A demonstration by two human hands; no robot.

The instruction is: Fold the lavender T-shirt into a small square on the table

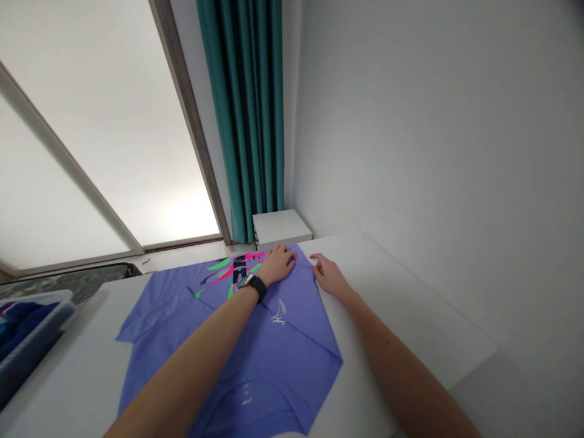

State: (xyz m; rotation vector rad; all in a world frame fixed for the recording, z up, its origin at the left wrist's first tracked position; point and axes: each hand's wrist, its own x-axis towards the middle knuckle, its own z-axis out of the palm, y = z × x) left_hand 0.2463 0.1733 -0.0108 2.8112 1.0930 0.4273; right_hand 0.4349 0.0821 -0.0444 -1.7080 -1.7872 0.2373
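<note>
From the head view I have a purple T-shirt lying spread on the white desk, neckline at the bottom of my view, one sleeve out to the left, the far edge along the back of the desk; my left grip rests palm down near the shirt's far right corner, fingers a little bent and slightly spread, pressed to the cloth rather than clamped on it; a dark-banded watch sits on that wrist.

My right grip is at the shirt's right edge, just beside the left, thumb and forefinger apart; whether those fingertips touch the cloth I cannot tell, and the other fingers are mostly hidden from me; under the left wrist I read a pink, green and black print, partly covered, and between my forearms a small white logo; a plastic bin holding dark blue clothes stands at the left; a white cabinet is beyond the desk, before a teal curtain.
</note>
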